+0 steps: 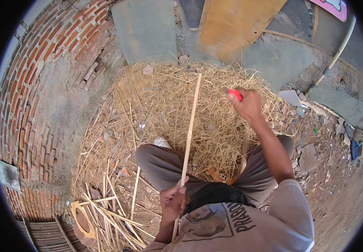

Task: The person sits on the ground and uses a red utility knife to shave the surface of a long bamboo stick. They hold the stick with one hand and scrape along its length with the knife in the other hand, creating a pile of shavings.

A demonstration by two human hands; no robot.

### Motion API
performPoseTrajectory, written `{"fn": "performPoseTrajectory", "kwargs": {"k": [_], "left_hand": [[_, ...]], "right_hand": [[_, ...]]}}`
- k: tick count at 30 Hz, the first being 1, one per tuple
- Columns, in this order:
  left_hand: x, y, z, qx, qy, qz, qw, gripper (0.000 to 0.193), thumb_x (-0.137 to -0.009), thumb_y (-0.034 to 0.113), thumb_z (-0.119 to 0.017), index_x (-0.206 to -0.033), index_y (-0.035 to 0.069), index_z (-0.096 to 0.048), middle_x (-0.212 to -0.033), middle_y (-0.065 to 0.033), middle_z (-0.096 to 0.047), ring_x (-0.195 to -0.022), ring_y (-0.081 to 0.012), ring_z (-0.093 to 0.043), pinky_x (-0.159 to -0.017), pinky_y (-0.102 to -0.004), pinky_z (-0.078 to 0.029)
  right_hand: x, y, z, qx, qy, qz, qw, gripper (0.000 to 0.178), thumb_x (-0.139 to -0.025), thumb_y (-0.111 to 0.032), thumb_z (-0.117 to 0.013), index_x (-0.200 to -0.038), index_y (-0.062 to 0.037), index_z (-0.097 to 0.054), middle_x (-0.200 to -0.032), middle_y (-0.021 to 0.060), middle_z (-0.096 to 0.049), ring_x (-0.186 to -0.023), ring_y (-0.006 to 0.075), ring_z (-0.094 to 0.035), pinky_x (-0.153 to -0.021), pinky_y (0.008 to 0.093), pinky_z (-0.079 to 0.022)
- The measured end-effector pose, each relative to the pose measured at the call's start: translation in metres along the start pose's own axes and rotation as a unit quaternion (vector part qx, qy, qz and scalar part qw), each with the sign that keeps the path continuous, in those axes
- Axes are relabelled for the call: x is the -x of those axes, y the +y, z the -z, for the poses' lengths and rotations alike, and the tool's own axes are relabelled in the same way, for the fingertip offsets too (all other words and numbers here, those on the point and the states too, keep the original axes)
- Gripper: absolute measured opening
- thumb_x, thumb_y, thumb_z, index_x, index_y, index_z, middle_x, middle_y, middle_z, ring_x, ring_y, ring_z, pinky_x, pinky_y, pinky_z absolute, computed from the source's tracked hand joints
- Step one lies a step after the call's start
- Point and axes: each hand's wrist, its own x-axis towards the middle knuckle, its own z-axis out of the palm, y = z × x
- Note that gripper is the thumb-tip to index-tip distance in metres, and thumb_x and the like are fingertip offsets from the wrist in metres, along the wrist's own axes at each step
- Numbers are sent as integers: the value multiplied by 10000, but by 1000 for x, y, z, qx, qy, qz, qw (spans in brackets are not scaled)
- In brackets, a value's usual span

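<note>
My left hand (173,200) is closed round the lower part of a long, pale bamboo strip (191,122). The strip slants up and away from me, its lower end beside my shirt and its far end over the shavings. Out to the right, my right hand (248,104) grips a small red-handled knife (235,94). A short dark bit of the knife's blade points left, apart from the strip. My fingers hide the rest of its handle. Under both lies a heap of thin, straw-coloured shavings (164,101), spread in front of my crossed legs.
Several cut bamboo strips (116,222) lie crossed on the ground at lower left. A worn brick wall (34,105) rises on the left. Grey-green sheets (145,33) and a tan board (236,25) stand behind the heap. Rubble (309,157) covers the ground at right, near a pipe (337,54).
</note>
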Motion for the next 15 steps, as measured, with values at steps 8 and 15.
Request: {"fn": "performPoseTrajectory", "kwargs": {"k": [8,15], "left_hand": [[-9,6,-9,-19,-15,-9,1000,324,-979,61,-512,-1288,-18,-564,-500,18,-440,-410,-40,-353,-416,-206,-289],[-14,9,-14,-49,-22,-4,999,330,-981,67,-510,-1300,-5,-561,-509,21,-435,-422,-36,-351,-408,-196,-271]], "right_hand": [[60,-64,-16,-88,-86,208,970,659,-661,-749,-669,-506,-118,-556,-445,49,-488,-394,248,-529,-410,373,-406],[55,-56,-17,-65,-65,194,977,686,-666,-761,-652,-495,-114,-499,-445,32,-448,-381,243,-484,-411,366,-385]]}}
